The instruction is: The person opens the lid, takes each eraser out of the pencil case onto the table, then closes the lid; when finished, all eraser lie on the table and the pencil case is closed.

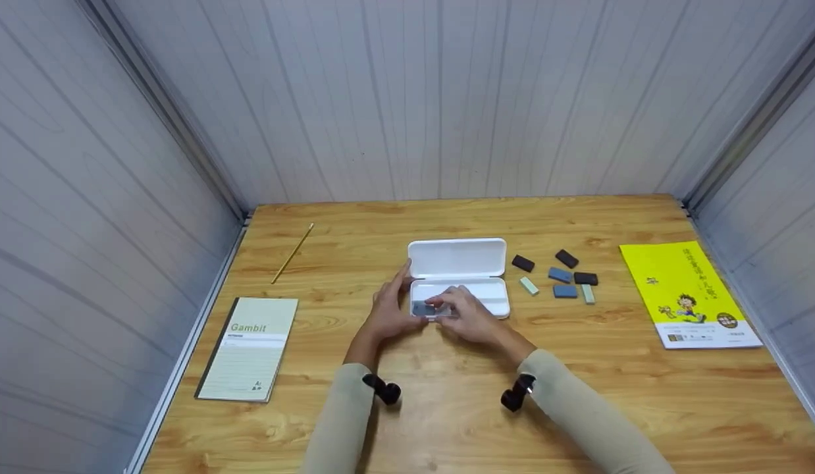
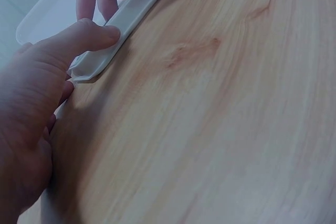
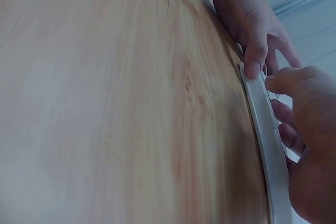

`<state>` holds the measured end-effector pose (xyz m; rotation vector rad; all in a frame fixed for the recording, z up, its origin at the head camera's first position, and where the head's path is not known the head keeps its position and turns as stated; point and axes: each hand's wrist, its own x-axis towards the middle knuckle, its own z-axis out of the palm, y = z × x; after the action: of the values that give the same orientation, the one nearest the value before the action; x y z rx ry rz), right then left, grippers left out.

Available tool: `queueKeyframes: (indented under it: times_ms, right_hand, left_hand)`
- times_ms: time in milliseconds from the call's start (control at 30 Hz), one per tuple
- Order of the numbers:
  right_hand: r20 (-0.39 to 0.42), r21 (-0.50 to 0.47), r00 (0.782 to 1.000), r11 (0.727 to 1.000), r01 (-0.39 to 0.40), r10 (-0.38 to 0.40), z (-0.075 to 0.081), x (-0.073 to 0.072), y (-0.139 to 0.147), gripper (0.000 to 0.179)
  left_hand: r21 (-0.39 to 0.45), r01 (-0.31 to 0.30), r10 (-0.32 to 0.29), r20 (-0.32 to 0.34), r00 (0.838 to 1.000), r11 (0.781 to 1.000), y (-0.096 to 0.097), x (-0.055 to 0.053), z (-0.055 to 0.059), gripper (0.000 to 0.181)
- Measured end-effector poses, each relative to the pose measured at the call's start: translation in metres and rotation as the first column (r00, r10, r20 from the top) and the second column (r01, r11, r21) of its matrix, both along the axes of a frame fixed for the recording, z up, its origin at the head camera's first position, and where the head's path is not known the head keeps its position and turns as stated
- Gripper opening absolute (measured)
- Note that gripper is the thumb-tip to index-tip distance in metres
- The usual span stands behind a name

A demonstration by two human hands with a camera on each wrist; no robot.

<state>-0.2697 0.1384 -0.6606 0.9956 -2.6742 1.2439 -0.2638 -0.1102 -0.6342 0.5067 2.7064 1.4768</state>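
Observation:
A white pencil case [image 1: 457, 259] lies with its lid raised at the middle of the table. My left hand [image 1: 391, 311] grips the left end of the case. Its thumb [image 2: 100, 36] presses on the front rim, and its other fingers reach round the side. Inside the left part of the tray is a blue-grey eraser [image 1: 421, 309]. My right hand [image 1: 470, 316] reaches into the tray with bent fingers, the index fingertip close to that eraser. Whether it pinches anything is hidden. In the right wrist view, the right thumb [image 3: 283, 80] is near the left thumb.
Right of the case lie several loose erasers: black [image 1: 523, 263], blue [image 1: 565, 291] and pale green [image 1: 528, 286]. A yellow book [image 1: 684, 289] lies farther right. At the left are a notebook [image 1: 249, 355] and a pencil [image 1: 292, 254]. Panelled walls [image 1: 394, 99] border the table.

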Motion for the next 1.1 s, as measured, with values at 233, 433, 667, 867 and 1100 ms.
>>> queueKeyframes:
  times_ms: [233,433,667,867,1100]
  right_hand:
    - [0.024,0.010,1.000,1.000,-0.003,0.003,0.002,-0.001,-0.003,0.039]
    - [0.048,0.036,0.999,0.999,-0.014,0.012,0.008,-0.004,-0.007,0.039]
    - [0.037,0.144,0.999,0.990,-0.014,0.009,0.014,-0.009,-0.015,0.045]
    - [0.049,0.282,0.998,0.958,-0.055,0.043,0.015,-0.014,-0.019,0.055]
    - [0.070,0.292,0.995,0.953,-0.083,0.065,0.017,-0.017,-0.019,0.055]
  left_hand:
    - [0.005,0.031,-0.031,0.045,0.998,1.000,-0.004,-0.002,0.003,0.131]
    - [0.003,0.057,-0.057,0.097,0.994,0.998,-0.006,-0.003,0.006,0.131]
    - [-0.006,0.052,-0.051,0.135,0.990,0.999,-0.006,-0.003,0.008,0.132]
    - [-0.003,0.068,-0.066,0.143,0.987,0.998,-0.007,-0.004,0.008,0.132]
    - [0.007,0.069,-0.070,0.130,0.989,0.998,-0.008,-0.005,0.006,0.132]
